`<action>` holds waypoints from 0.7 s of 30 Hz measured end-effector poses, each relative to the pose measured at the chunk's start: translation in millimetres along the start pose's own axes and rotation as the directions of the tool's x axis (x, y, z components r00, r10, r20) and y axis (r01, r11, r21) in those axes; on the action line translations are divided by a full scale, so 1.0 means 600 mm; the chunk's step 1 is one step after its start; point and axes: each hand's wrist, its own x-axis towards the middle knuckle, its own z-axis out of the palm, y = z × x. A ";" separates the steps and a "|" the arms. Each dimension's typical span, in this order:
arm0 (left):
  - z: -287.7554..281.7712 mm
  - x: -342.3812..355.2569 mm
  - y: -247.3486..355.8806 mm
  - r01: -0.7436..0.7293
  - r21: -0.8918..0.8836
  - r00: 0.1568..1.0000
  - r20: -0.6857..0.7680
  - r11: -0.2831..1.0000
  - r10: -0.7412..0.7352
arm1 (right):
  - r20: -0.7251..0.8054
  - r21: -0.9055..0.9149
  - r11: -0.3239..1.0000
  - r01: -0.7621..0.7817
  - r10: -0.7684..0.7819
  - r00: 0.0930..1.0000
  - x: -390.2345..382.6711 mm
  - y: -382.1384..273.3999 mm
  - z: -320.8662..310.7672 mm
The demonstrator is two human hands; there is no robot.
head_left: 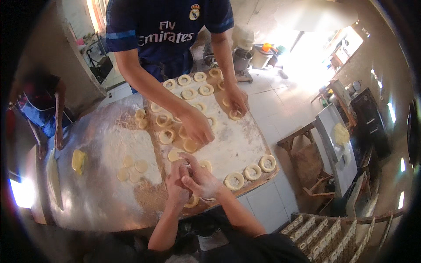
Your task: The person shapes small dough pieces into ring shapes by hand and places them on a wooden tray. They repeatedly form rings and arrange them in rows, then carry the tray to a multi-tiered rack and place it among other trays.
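Dough rings point(234, 188) lie on the floured board point(237, 138) upon the tabletop point(105, 197), three in a row near my right hand point(204, 183), and I judge that hand-shaping of such pieces is the step now. My left hand point(177, 180) meets the right over the board's near part, forearms stretched forward, fingers bent together, but whether they grip any dough I cannot tell. Next move, I think, calls for parting them gently, clear of the co-worker's hand point(198, 127) ahead.
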 end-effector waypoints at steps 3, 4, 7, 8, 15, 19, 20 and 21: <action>0.044 0.005 0.006 0.204 0.220 0.970 0.086 0.954 -0.228 | -0.050 0.747 0.663 0.040 -0.004 0.999 -0.023 0.012 -0.047; 0.061 0.012 0.010 0.118 0.233 0.987 0.083 0.965 -0.141 | -0.102 0.500 0.863 0.074 -0.026 0.994 -0.018 0.016 -0.064; 0.128 0.014 0.011 0.114 0.247 0.989 0.067 0.962 -0.134 | -0.192 -0.393 0.888 0.239 -0.333 0.923 -0.006 0.016 -0.096; 0.137 0.012 0.014 0.084 0.242 0.992 0.076 0.967 -0.105 | -0.284 -0.037 0.985 0.168 -0.172 0.943 -0.012 0.014 -0.107; 0.226 0.042 0.019 0.093 0.218 0.978 0.161 0.972 -0.130 | -0.129 -0.160 0.975 0.155 -0.176 0.976 -0.025 0.027 -0.214; 0.251 0.064 -0.008 0.191 0.328 0.967 0.098 0.925 -0.235 | -0.324 -0.043 0.972 -0.230 0.204 0.924 -0.005 0.042 -0.261; 0.259 0.074 -0.029 0.202 0.485 0.961 0.069 0.851 -0.267 | -0.385 -0.283 0.930 -0.234 0.113 0.916 -0.006 0.040 -0.268; 0.260 0.078 -0.036 0.207 0.631 0.954 0.039 0.748 -0.297 | -0.420 -0.501 0.832 -0.237 0.006 0.908 -0.009 0.040 -0.278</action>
